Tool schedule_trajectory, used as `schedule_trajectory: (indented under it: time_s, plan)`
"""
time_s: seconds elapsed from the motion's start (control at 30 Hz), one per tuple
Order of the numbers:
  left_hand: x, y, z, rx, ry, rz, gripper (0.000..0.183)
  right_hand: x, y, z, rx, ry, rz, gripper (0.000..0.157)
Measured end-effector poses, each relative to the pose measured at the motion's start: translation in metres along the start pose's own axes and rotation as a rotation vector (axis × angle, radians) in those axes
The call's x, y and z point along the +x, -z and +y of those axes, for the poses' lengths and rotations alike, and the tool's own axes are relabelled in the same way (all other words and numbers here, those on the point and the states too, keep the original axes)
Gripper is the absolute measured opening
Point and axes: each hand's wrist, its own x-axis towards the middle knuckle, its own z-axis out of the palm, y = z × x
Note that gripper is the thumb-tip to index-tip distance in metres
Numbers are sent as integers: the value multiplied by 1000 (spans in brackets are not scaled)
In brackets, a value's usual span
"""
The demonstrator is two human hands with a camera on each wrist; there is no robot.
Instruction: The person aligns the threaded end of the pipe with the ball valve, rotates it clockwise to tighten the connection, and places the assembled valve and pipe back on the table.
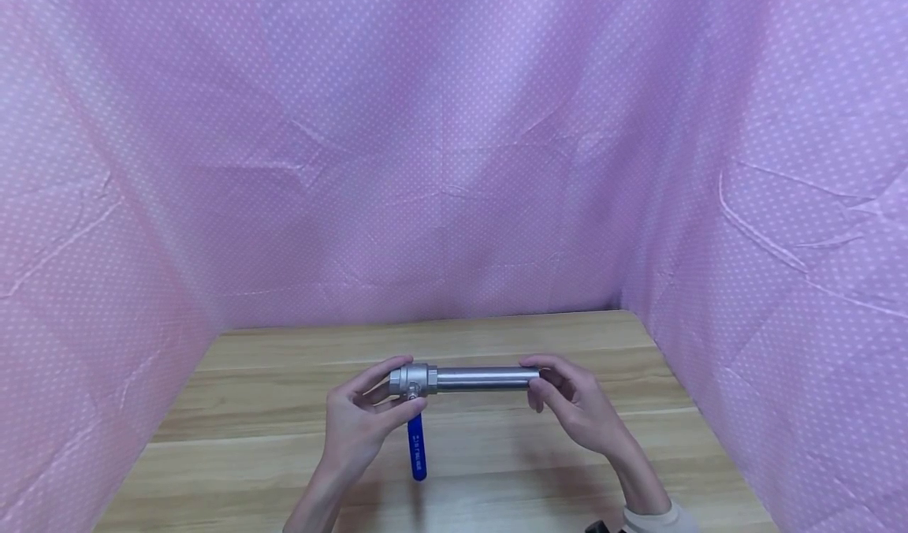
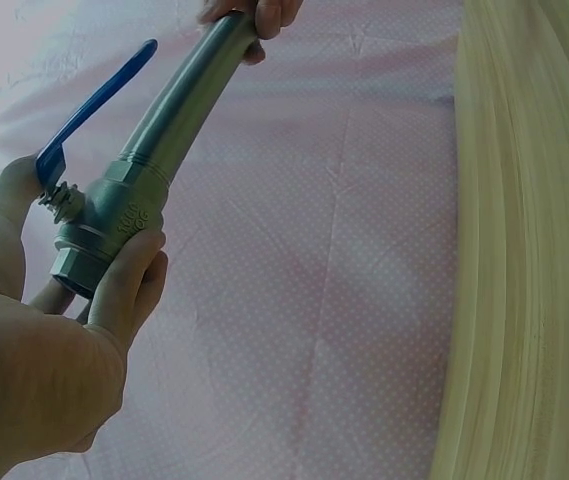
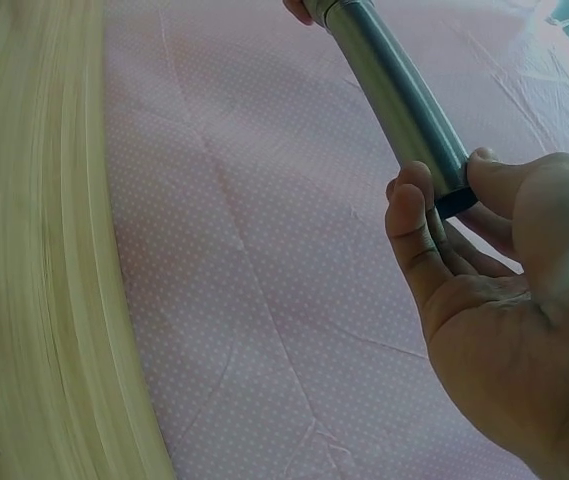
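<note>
A metal ball valve (image 1: pixel 418 377) with a blue lever handle (image 1: pixel 417 448) is joined end to end with a straight steel pipe (image 1: pixel 488 378). My left hand (image 1: pixel 360 423) grips the valve body at its left end, thumb by the lever's base and fingers around the far side. The lever points toward me. At the pipe's free right end, my right hand (image 1: pixel 576 407) pinches it between thumb and fingers. In the left wrist view the valve's hex end (image 2: pixel 79 268) shows its opening, and raised letters mark the body. The right wrist view shows the pipe's dark end (image 3: pixel 454 203).
Below the hands lies a light wood-grain table (image 1: pixel 482 470). Pink cloth with white dots (image 1: pixel 440 162) hangs behind it and along both sides. A small black object (image 1: pixel 598 527) shows at the bottom edge near the right sleeve (image 1: pixel 660 519).
</note>
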Motion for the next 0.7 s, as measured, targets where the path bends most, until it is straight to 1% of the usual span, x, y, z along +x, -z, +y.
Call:
schedule_trajectory:
  time_s: [0.17,0.3,0.4,0.5,0.53,0.7]
  plan:
    - [0,0,1,-2,2,0,66,-1,-1,0,48,31,-11,46]
    - [0,0,2,1,3,3,65,-1,-1,0,55,16,-11,46]
    - [0,-1,2,5,2,3,64,0,0,1,56,29,-7,46]
    - [-1,-1,2,7,2,2,64,0,-1,2,55,65,-9,45]
    - [-1,-1,2,7,3,2,64,0,-1,2,50,65,-7,44]
    - [0,-1,1,0,5,-1,64,-1,0,1,15,7,4,41]
